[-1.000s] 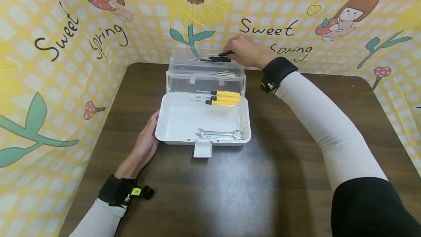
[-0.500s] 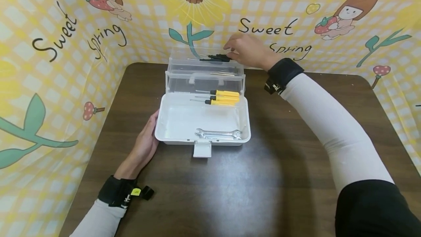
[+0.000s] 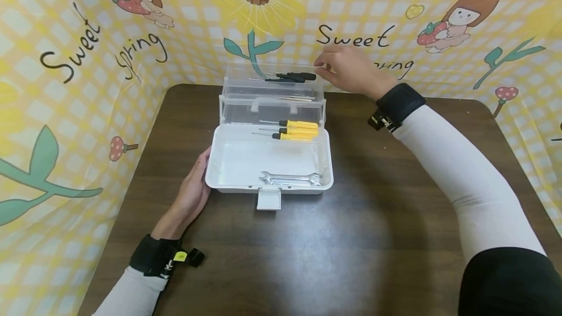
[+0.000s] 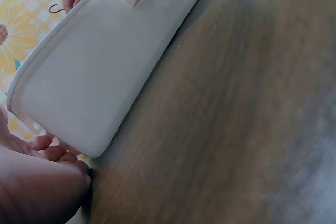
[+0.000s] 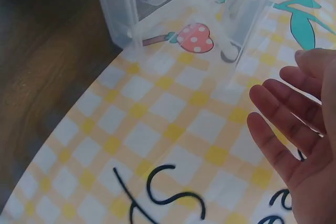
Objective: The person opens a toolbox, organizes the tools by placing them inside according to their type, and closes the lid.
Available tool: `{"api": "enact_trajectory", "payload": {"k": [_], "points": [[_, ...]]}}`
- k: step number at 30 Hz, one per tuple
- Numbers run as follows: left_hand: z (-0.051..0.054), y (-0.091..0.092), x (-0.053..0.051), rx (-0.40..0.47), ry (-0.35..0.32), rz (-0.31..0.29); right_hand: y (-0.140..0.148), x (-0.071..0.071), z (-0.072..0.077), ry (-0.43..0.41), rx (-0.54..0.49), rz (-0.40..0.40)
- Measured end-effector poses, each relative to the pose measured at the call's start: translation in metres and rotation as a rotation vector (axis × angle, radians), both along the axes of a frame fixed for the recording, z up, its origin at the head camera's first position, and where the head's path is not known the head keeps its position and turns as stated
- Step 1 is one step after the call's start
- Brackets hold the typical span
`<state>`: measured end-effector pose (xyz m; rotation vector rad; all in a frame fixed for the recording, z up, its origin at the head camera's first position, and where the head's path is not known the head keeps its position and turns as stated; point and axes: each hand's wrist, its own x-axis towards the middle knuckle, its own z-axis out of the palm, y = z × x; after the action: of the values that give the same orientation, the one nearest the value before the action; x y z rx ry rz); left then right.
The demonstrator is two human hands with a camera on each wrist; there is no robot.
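A white toolbox [image 3: 237, 165] stands with its clear lid and trays raised at the back. My left hand [image 3: 189, 194] rests against its left side wall, fingers extended along it. Just right of the upper clear tray [image 3: 246, 84] hovers my right hand [image 3: 351, 69], fingers relaxed and holding nothing, as the right wrist view also shows. Several black-handled screwdrivers [image 3: 290, 78] lie in that tray beside its fingertips. Below them are thin metal pieces [image 3: 296, 98], too small to identify. Yellow screwdrivers [image 3: 300, 131] lie in the lower tray. Silver wrenches [image 3: 291, 178] sit along the box's front wall.
The brown wooden table [image 3: 272, 257] extends around the toolbox. A yellow checked cloth [image 3: 369, 4] with printed drawings hangs behind and at the sides. The toolbox's white latch [image 3: 269, 200] hangs down at the front.
My right hand has let go of a black screwdriver, which stays in the upper tray, and has drawn back to the right. My left hand has stayed against the toolbox.
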<state>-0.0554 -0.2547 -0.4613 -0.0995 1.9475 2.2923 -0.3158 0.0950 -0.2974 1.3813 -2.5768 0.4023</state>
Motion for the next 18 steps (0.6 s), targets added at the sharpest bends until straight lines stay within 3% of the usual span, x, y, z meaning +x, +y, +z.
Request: {"api": "enact_trajectory", "payload": {"k": [6, 9, 14, 18], "points": [[0.001, 0.001, -0.001, 0.001, -0.009, 0.006, 0.022, -0.002, -0.013, -0.013, -0.056, -0.058], [0.002, 0.001, -0.001, 0.0, -0.01, 0.004, 0.034, -0.006, -0.026, -0.068, -0.055, -0.121], [0.003, 0.0, 0.0, 0.004, -0.016, 0.013, 0.045, -0.016, -0.046, -0.273, 0.026, -0.277], [0.001, 0.001, 0.0, 0.006, -0.02, 0.009, 0.046, -0.024, -0.063, -0.54, 0.029, -0.359]]}}
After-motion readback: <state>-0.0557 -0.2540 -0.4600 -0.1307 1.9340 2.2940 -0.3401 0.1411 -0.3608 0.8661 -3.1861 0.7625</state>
